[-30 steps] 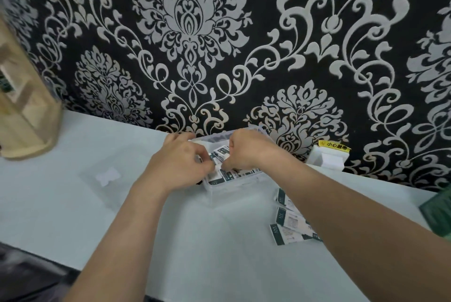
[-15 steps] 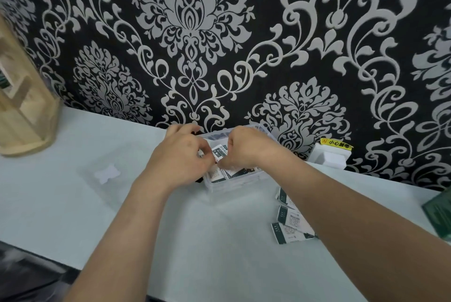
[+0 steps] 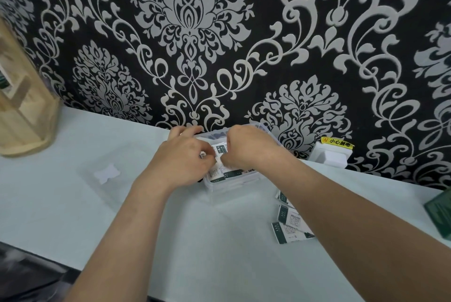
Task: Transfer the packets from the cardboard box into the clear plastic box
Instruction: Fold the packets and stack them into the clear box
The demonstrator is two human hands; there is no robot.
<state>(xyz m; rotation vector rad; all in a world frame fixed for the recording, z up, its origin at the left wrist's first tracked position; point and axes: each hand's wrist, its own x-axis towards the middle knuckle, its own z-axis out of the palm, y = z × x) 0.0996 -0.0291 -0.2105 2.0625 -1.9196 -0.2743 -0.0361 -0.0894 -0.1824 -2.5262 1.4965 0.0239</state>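
The clear plastic box point(image 3: 234, 183) stands on the pale table near the wall, with several white-and-green packets point(image 3: 227, 173) inside it. Both hands are over the box. My left hand point(image 3: 181, 159) and my right hand point(image 3: 251, 147) meet above its left half, and their curled fingers pinch a packet point(image 3: 218, 151) between them. Three more packets point(image 3: 288, 225) lie loose on the table to the right of the box, partly hidden by my right forearm. At the right edge shows a dark green corner, the cardboard box point(image 3: 441, 211).
The box's clear lid point(image 3: 107, 172) lies flat on the table to the left. A wooden rack point(image 3: 22, 116) stands at the far left. A white socket block with a yellow label point(image 3: 332, 155) sits against the patterned wall.
The hands have stayed over the clear box, shifting slightly while handling the packet. The view has tilted down a little.
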